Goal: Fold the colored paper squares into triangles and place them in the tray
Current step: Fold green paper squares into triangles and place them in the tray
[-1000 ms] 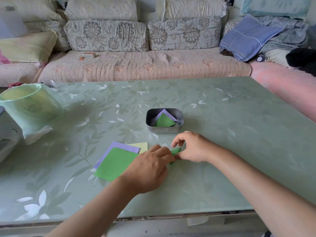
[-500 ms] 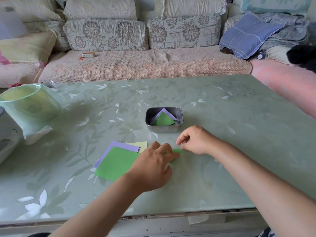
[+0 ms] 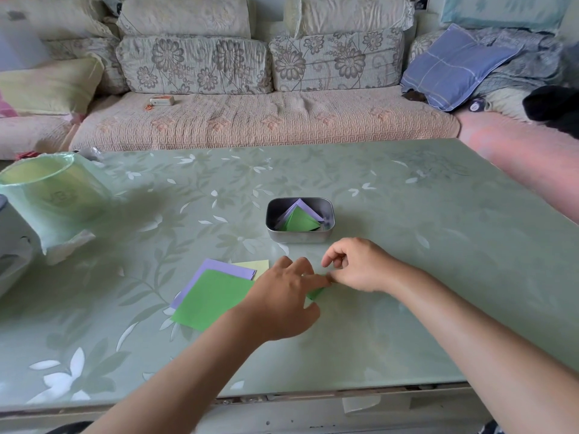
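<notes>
A green paper (image 3: 315, 293) lies on the table, mostly hidden under my left hand (image 3: 282, 302), whose straight fingers press it flat. My right hand (image 3: 360, 266) is just right of it with curled fingers, thumb and fingertips meeting at the paper's right corner beside my left fingertips. A stack of squares lies to the left: a green square (image 3: 213, 299) on top, a purple one (image 3: 219, 267) and a yellow one (image 3: 255, 265) beneath. Behind my hands stands the metal tray (image 3: 299, 239), holding folded green and purple triangles (image 3: 300, 220).
A green-lined bin (image 3: 53, 198) stands at the table's left, with a grey-white object (image 3: 12, 245) in front of it. A sofa (image 3: 260, 120) with cushions runs behind the table. The table's front edge (image 3: 313, 394) is close to me.
My right hand slid slightly right and its index finger lifted. My left hand spread flatter over the green paper, which now shows only a small corner.
</notes>
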Demonstrator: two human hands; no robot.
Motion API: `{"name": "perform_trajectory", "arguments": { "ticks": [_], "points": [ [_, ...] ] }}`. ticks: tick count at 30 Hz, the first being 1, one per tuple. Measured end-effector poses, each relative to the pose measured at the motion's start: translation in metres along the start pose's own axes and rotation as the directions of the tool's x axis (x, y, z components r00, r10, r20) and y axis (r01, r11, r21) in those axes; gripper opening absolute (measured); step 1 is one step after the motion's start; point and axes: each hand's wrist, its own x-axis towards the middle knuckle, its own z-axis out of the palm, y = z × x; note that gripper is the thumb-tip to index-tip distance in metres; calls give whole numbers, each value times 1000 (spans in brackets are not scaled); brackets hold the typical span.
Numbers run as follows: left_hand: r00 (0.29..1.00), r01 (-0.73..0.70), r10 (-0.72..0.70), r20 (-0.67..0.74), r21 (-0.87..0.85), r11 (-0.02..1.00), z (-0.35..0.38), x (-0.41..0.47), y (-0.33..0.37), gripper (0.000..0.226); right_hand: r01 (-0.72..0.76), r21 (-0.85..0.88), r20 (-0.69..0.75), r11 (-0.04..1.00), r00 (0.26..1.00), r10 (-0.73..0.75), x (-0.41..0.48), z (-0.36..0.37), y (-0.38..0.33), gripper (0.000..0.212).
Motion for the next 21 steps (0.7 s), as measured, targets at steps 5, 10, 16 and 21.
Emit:
{"name": "perform_trajectory", "arguments": {
  "ticks": [5,10,16,21],
  "points": [
    [1000,3,-3,5,-106,994,-2,-7,-7,44,1,16,-14,1000,1000,0,2,1,1,17],
    [1000,-22,22,-7,-159,987,-4,-17,-10,39,-27,11,-16,1000,1000,27,4,2,1,17],
    [999,-38,38,-4,-185,982,-6,-28,-14,34,-27,7,-15,1000,1000,28,3,1,-1,16],
    [999,-43,46,10,-162,986,-8,-33,-13,36,-35,13,-7,999,999,35,4,1,0,14]
  ]
}}
